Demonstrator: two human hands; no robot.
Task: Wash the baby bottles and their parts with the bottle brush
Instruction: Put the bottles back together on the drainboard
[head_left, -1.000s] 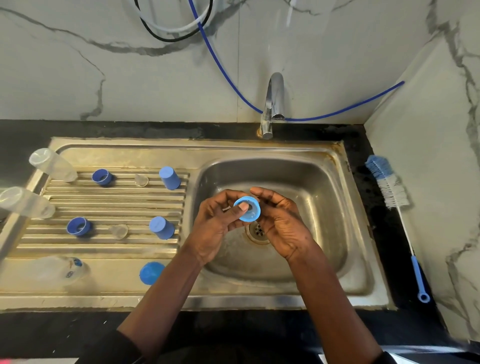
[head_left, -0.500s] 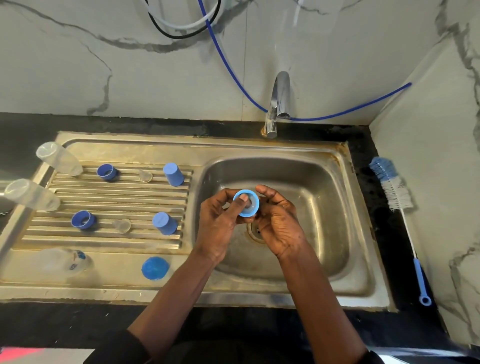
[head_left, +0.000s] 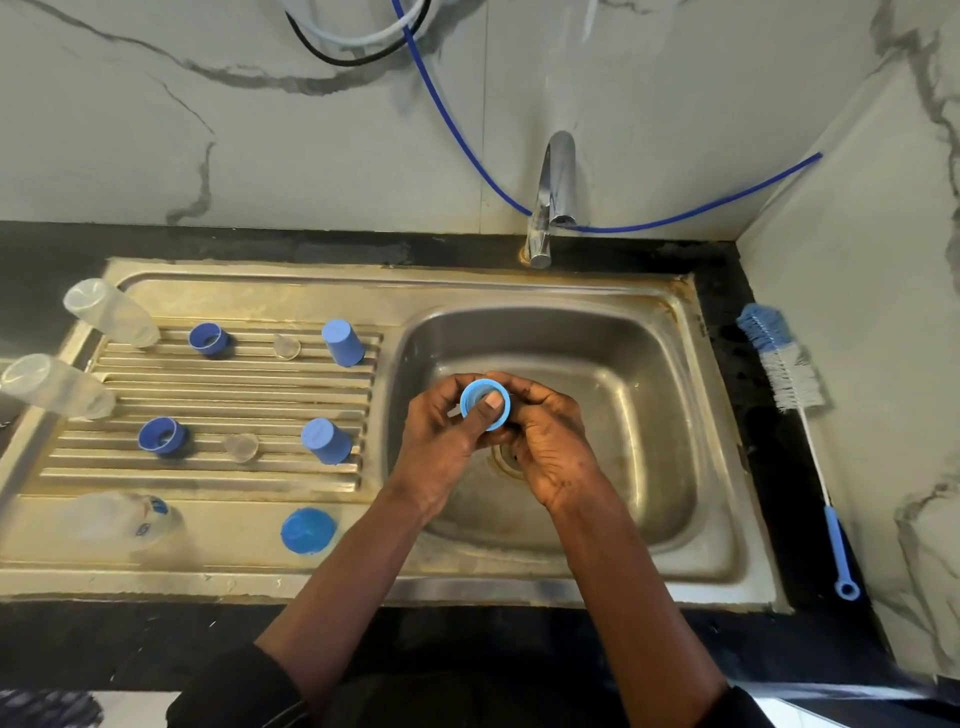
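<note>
Over the sink basin (head_left: 639, 395), both hands hold a light blue bottle ring (head_left: 474, 394). My left hand (head_left: 441, 441) grips it with the thumb pressed inside the ring's opening. My right hand (head_left: 550, 441) cups it from the right. The bottle brush (head_left: 792, 384), blue and white bristles on a thin handle, lies on the black counter right of the sink. On the drainboard (head_left: 234, 384) lie three clear bottles (head_left: 109, 312) (head_left: 52, 384) (head_left: 119, 519), blue rings (head_left: 208, 339) (head_left: 162, 436), blue caps (head_left: 343, 342) (head_left: 326, 440), clear teats (head_left: 287, 345) (head_left: 241, 447) and a blue lid (head_left: 307, 530).
A chrome tap (head_left: 553, 197) stands behind the basin, with no water seen running. A blue hose (head_left: 467, 150) and other cables hang on the marble wall. The drain (head_left: 506, 460) shows below my hands. A marble side wall closes the right.
The ring has turned in my hands, and my left thumb now sits deeper inside its opening. The hands stay over the drain; the view shifted slightly.
</note>
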